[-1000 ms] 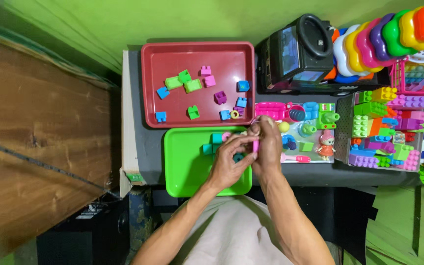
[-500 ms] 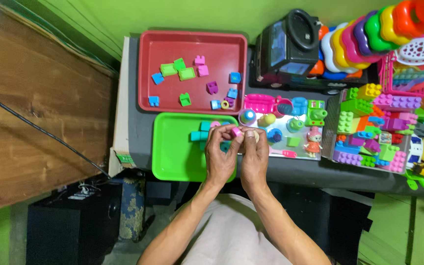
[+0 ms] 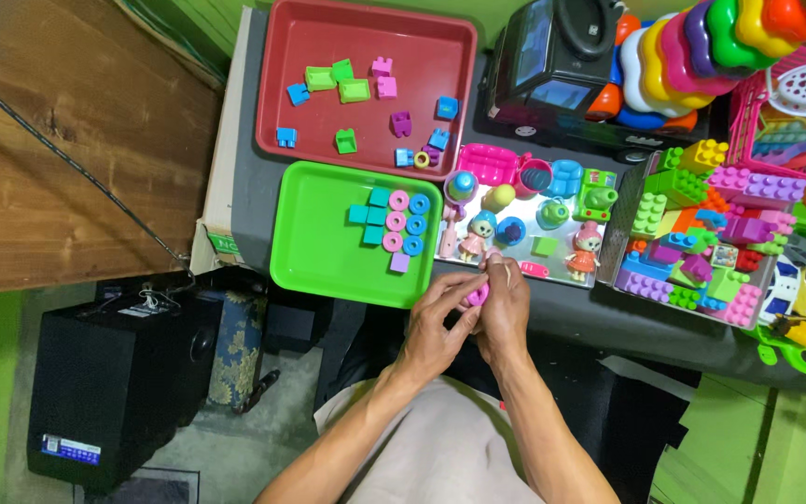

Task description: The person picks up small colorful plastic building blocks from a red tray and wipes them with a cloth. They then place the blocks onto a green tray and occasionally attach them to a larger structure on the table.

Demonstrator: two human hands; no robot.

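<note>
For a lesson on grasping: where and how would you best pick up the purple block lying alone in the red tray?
Probably pinch the purple block across its two side faces, coming straight down from above. It lies flat on the red tray with bare floor around it, so fingers fit on either side.

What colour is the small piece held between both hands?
Pink; the small piece shows best in the head view.
</note>
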